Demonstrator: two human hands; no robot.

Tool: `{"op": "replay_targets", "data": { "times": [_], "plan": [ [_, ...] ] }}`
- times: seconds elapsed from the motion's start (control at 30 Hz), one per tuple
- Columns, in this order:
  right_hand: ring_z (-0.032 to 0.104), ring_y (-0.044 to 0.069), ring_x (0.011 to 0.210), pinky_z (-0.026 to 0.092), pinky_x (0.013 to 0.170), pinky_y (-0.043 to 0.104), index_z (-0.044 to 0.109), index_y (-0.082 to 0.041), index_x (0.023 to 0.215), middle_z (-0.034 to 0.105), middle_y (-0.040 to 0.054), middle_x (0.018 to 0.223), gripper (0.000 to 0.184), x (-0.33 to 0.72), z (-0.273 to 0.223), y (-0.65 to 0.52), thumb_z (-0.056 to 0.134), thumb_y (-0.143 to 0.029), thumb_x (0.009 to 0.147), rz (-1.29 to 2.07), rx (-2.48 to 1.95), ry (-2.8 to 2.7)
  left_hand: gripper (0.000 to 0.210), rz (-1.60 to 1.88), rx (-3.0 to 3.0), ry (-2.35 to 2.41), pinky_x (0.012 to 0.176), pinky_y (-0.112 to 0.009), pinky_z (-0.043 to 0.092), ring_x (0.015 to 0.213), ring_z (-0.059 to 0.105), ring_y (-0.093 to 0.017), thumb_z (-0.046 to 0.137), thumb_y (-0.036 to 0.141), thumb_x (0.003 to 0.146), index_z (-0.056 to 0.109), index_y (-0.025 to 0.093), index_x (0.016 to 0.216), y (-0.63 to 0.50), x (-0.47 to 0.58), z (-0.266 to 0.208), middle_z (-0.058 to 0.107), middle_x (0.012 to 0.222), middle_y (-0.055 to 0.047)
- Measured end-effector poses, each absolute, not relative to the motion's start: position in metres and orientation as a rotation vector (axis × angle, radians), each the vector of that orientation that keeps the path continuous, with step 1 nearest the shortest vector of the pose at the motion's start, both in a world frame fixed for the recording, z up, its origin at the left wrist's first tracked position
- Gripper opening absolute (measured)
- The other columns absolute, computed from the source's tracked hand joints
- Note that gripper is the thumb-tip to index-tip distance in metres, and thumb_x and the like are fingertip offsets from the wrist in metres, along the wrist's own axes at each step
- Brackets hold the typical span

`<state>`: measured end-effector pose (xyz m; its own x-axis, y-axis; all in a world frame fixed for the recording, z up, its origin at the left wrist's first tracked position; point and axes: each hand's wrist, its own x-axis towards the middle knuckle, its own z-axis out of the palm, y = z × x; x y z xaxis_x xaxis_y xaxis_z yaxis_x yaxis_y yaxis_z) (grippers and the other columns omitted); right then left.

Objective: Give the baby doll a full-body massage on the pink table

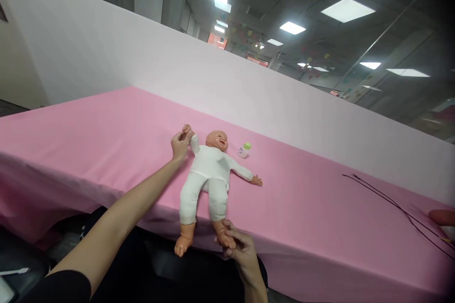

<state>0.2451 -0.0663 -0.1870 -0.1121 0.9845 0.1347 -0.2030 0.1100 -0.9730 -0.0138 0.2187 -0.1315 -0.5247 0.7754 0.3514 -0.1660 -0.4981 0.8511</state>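
A baby doll point(210, 165) with a white cloth body lies face up on the pink-covered table, its feet hanging past the front edge. My left hand point(180, 146) pinches the doll's raised arm near its wrist, at the left of its head. Lower down, my right hand point(242, 247) grips the doll's foot on the right side, fingers around it. The other foot and the other arm, stretched out to the right, are free. Close to the doll's head is a small clear bottle point(243, 152) with a green cap.
A pink cloth point(305, 208) covers the table and drapes over its front. Behind it rises a white partition point(170, 61). Dark cables point(394, 203) run across the right side, near an orange object point(442, 218) cut off by the frame edge.
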Motion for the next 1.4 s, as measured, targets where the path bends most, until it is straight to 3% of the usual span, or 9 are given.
{"op": "replay_targets", "data": {
  "times": [0.2, 0.33, 0.53, 0.7, 0.8, 0.97, 1.13, 1.27, 1.4],
  "plan": [
    [0.076, 0.023, 0.083, 0.061, 0.066, 0.031, 0.083, -0.026, 0.109, 0.066, 0.0128, 0.142, 0.040, 0.209, -0.136, -0.012, 0.092, -0.040, 0.073, 1.114, -0.946, -1.025, 0.025, 1.689, 2.086, 0.970, 0.067, -0.030, 0.046, 0.070, 0.063, -0.017, 0.074, 0.046, 0.086, 0.075, 0.022, 0.084, 0.189, 0.001, -0.128, 0.072, 0.077, -0.003],
    [0.075, 0.018, 0.080, 0.058, 0.064, 0.025, 0.080, -0.021, 0.116, 0.074, 0.0118, 0.127, 0.049, 0.182, -0.112, 0.024, 0.092, -0.040, 0.072, 1.084, -0.960, -0.929, 0.027, 1.557, 2.328, 0.974, 0.069, -0.031, 0.045, 0.068, 0.061, -0.018, 0.070, 0.048, 0.090, 0.076, 0.022, 0.085, 0.185, 0.003, -0.134, 0.069, 0.071, -0.003],
    [0.076, 0.022, 0.084, 0.060, 0.063, 0.028, 0.082, -0.022, 0.110, 0.062, 0.0135, 0.147, 0.052, 0.199, -0.127, -0.012, 0.097, -0.044, 0.065, 1.146, -0.943, -0.877, 0.032, 1.850, 1.594, 1.127, 0.067, -0.028, 0.047, 0.072, 0.063, -0.018, 0.071, 0.051, 0.087, 0.073, 0.019, 0.082, 0.203, 0.003, -0.137, 0.073, 0.080, -0.004],
    [0.075, 0.033, 0.100, 0.062, 0.089, 0.047, 0.086, -0.027, 0.094, 0.072, 0.0134, 0.133, 0.045, 0.235, -0.185, -0.078, 0.102, -0.041, 0.054, 1.316, -0.978, -1.071, 0.047, 1.954, 0.720, 1.252, 0.054, -0.025, 0.040, 0.056, 0.050, -0.013, 0.066, 0.059, 0.087, 0.057, 0.020, 0.062, 0.230, -0.018, -0.144, 0.054, 0.058, 0.002],
    [0.073, 0.035, 0.109, 0.061, 0.092, 0.049, 0.086, -0.028, 0.089, 0.074, 0.0118, 0.128, 0.040, 0.237, -0.198, -0.090, 0.102, -0.041, 0.055, 1.312, -0.984, -1.108, 0.046, 1.915, 0.561, 1.267, 0.054, -0.026, 0.041, 0.055, 0.050, -0.013, 0.067, 0.059, 0.086, 0.056, 0.020, 0.063, 0.233, -0.024, -0.144, 0.053, 0.058, 0.003],
    [0.076, 0.026, 0.091, 0.063, 0.076, 0.037, 0.084, -0.025, 0.101, 0.070, 0.0134, 0.136, 0.042, 0.214, -0.155, -0.051, 0.098, -0.040, 0.064, 1.175, -0.936, -0.991, 0.034, 1.988, 1.246, 1.127, 0.063, -0.027, 0.046, 0.070, 0.062, -0.017, 0.070, 0.051, 0.087, 0.069, 0.019, 0.079, 0.213, -0.009, -0.132, 0.069, 0.076, -0.003],
    [0.075, 0.020, 0.077, 0.055, 0.055, 0.024, 0.080, -0.021, 0.117, 0.072, 0.0135, 0.131, 0.050, 0.187, -0.102, 0.014, 0.092, -0.042, 0.073, 1.094, -0.956, -0.916, 0.024, 1.569, 2.198, 0.991, 0.069, -0.030, 0.046, 0.070, 0.063, -0.018, 0.074, 0.046, 0.086, 0.075, 0.022, 0.088, 0.193, 0.004, -0.133, 0.072, 0.078, -0.004],
    [0.075, 0.021, 0.084, 0.057, 0.059, 0.024, 0.075, -0.023, 0.127, 0.066, 0.0131, 0.142, 0.057, 0.185, -0.105, 0.016, 0.089, -0.046, 0.077, 1.099, -0.939, -0.910, 0.027, 1.745, 1.940, 1.170, 0.071, -0.031, 0.048, 0.077, 0.067, -0.020, 0.069, 0.048, 0.090, 0.072, 0.022, 0.096, 0.197, 0.002, -0.135, 0.075, 0.089, -0.005],
    [0.076, 0.028, 0.098, 0.063, 0.077, 0.037, 0.079, -0.031, 0.119, 0.047, 0.0121, 0.161, 0.053, 0.214, -0.160, -0.037, 0.089, -0.055, 0.073, 1.181, -0.876, -0.940, 0.044, 1.903, 1.340, 1.444, 0.078, -0.033, 0.050, 0.091, 0.070, -0.023, 0.056, 0.046, 0.096, 0.057, 0.024, 0.135, 0.213, -0.016, -0.133, 0.074, 0.116, -0.010]
  ]
}}
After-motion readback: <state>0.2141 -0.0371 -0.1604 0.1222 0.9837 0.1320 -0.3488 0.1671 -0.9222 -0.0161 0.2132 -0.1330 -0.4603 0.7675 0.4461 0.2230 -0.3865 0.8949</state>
